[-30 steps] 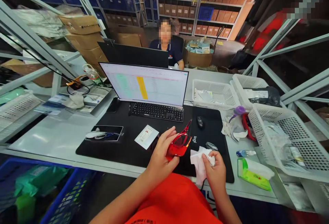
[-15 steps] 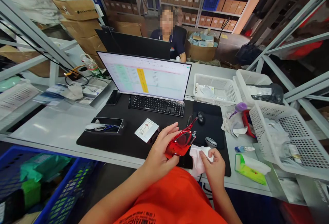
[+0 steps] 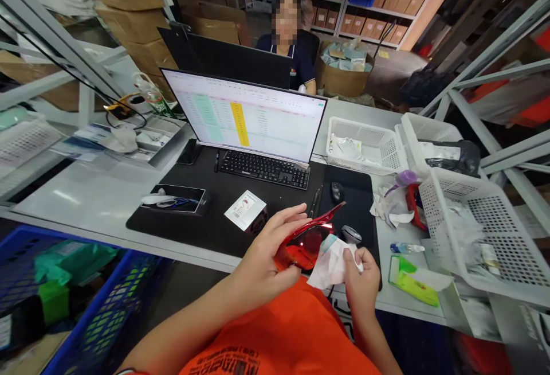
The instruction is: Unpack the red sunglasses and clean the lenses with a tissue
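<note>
My left hand [image 3: 262, 257] grips a pair of red glasses [image 3: 306, 243] by the lens, just above the near edge of the black desk mat [image 3: 206, 226]. One red temple arm sticks out to the right. My right hand [image 3: 361, 277] pinches a white wipe [image 3: 329, 263] and presses it against the right side of the red lens. Both hands hover close to my orange shirt.
A monitor [image 3: 249, 117] and keyboard [image 3: 264, 168] stand ahead, with a mouse [image 3: 336, 191] to the right. White baskets [image 3: 472, 231] fill the right side. A green wipe pack [image 3: 412, 283] lies near them. A blue crate [image 3: 86, 300] sits lower left. Another person sits behind the monitor.
The right hand brought the wipe up against the red lens. The glasses turned so the temple points right. The view tilted down slightly.
</note>
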Demonstrator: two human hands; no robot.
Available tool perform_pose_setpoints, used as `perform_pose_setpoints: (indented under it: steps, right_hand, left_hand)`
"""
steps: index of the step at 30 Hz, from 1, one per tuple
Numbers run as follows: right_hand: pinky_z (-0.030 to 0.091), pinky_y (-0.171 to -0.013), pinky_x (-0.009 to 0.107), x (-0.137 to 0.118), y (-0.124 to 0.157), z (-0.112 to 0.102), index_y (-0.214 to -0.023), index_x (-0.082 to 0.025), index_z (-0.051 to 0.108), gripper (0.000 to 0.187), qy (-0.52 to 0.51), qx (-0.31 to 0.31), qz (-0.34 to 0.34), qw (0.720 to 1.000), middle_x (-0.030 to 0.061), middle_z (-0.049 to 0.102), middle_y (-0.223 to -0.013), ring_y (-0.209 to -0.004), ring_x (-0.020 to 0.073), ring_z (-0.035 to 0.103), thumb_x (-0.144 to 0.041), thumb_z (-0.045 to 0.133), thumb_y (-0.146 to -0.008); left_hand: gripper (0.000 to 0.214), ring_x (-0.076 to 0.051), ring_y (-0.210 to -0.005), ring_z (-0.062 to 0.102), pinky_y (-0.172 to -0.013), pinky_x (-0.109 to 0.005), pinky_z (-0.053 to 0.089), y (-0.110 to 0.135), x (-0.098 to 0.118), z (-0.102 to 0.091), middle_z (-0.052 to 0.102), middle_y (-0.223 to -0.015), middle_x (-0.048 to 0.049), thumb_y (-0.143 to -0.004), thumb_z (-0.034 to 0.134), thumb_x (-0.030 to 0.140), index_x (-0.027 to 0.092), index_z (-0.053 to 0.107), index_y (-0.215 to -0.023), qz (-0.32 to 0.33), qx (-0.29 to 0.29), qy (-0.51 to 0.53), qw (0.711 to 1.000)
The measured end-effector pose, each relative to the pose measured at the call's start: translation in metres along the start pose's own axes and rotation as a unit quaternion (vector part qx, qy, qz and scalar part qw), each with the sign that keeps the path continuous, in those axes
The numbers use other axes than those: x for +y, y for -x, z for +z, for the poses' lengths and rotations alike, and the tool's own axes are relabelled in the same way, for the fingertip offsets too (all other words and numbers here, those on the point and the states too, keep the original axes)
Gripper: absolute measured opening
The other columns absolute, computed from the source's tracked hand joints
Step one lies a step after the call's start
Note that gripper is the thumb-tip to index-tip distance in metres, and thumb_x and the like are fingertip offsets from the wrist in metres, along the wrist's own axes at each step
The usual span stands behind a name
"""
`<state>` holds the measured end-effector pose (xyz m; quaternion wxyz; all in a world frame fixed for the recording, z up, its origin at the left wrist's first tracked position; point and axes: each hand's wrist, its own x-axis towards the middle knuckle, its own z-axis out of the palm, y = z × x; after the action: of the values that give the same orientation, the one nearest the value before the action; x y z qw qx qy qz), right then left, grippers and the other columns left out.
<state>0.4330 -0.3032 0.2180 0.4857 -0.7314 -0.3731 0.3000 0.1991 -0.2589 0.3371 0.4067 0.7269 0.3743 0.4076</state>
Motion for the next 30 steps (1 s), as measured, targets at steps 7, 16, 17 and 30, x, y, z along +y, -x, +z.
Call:
perform_pose_setpoints:
  steps: [7,16,17,30]
  right_hand:
    - [0.027,-0.048,0.023,0.003,-0.001,0.001,-0.068,-0.025,0.030,0.049,-0.010,-0.012,0.003,1.000,-0.0088,0.029,-0.059,-0.053,0.0104,0.029,-0.057,0.064,-0.083]
    - [0.027,-0.049,0.023,0.001,-0.003,-0.001,-0.068,-0.025,0.032,0.047,-0.002,-0.014,0.019,1.000,-0.0087,0.030,-0.060,-0.054,0.0107,0.031,-0.055,0.066,-0.082]
    - [0.028,-0.050,0.023,0.000,-0.004,-0.001,-0.069,-0.025,0.033,0.046,0.002,-0.007,0.012,1.000,-0.0085,0.031,-0.061,-0.054,0.0108,0.032,-0.054,0.066,-0.082]
    - [0.052,-0.088,0.043,-0.010,-0.023,-0.007,-0.108,-0.022,0.065,0.028,0.010,-0.083,-0.117,0.990,0.0105,0.065,-0.120,-0.113,0.0290,0.060,-0.026,0.055,-0.083]
  left_hand:
    - [0.074,-0.025,-0.144,0.042,-0.116,-0.040,0.044,-0.001,0.010,-0.004,0.041,-0.155,-0.0085,-0.071,0.055,-0.001,0.026,0.052,-0.141,-0.051,-0.034,-0.004,0.998]
    - [0.070,-0.023,-0.144,0.042,-0.119,-0.039,0.039,-0.005,0.020,-0.014,0.042,-0.156,-0.0039,-0.074,0.056,0.007,0.028,0.054,-0.140,-0.158,-0.090,-0.003,0.983]
    - [0.070,-0.023,-0.145,0.041,-0.119,-0.039,0.039,-0.005,0.020,-0.014,0.041,-0.157,-0.0043,-0.074,0.056,0.007,0.028,0.053,-0.141,-0.158,-0.093,-0.009,0.983]
    - [0.072,-0.024,-0.147,0.037,-0.111,-0.034,0.048,-0.007,0.001,-0.011,0.032,-0.162,-0.0042,-0.075,0.055,0.008,0.029,0.050,-0.144,-0.162,-0.161,0.017,0.973]
